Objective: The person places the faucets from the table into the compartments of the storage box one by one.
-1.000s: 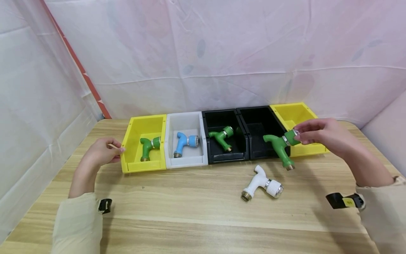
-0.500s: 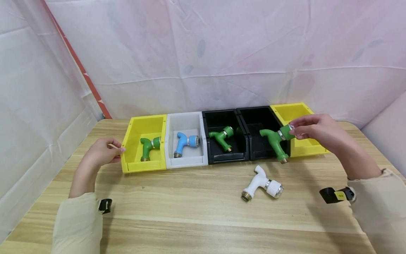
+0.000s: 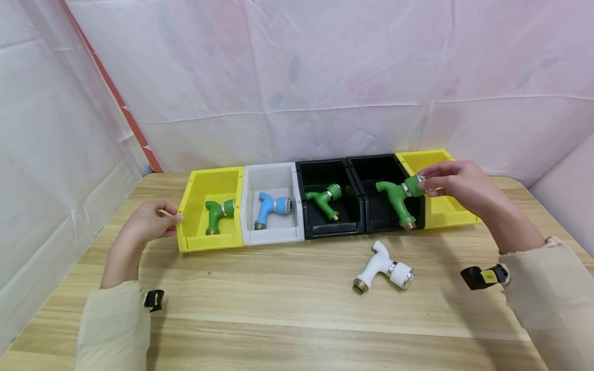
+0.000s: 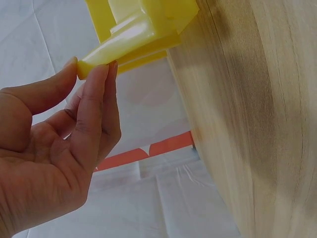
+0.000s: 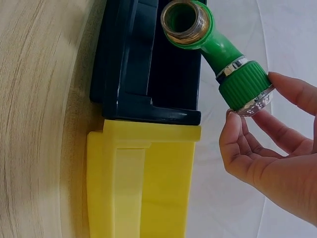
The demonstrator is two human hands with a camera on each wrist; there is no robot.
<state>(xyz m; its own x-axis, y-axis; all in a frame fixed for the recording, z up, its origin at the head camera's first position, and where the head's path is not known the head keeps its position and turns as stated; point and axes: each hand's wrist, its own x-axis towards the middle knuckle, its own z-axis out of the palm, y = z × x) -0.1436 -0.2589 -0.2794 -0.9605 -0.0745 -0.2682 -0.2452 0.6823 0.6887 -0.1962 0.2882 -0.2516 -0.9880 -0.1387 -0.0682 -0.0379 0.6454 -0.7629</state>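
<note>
Your right hand (image 3: 455, 180) pinches a green tap (image 3: 398, 198) by the silvery cap at the end of its ribbed knob, thumb on one side and fingertips on the other. The tap is held over the right black bin (image 3: 380, 222), its curved spout pointing left and its brass threaded end tilted down towards you; the right wrist view shows that threaded end as a hollow ring. Your left hand (image 3: 150, 221) is narrow, with thumb and fingertips pinching the outer edge of the left yellow bin (image 3: 210, 181), near its front. Five bins stand side by side in a row across the wood-grain bench (image 3: 260, 304). From your left, the first is that yellow one, with a second green tap (image 3: 214, 216) lying inside, the end of its knob hidden behind the bin's right wall. Next comes the white bin (image 3: 270, 178), holding a blue tap (image 3: 266, 207), then the left black bin (image 3: 331, 229), with a third green tap (image 3: 325, 203) inside. After the right black bin, the right yellow bin (image 3: 419, 164) ends the row, partly covered by your right hand in the head view. On the bench in front of the right black bin lies a white tap (image 3: 381, 264), its knob to the right and its brass end towards you. Pale patterned cloth (image 3: 297, 67) hangs behind everything.
</note>
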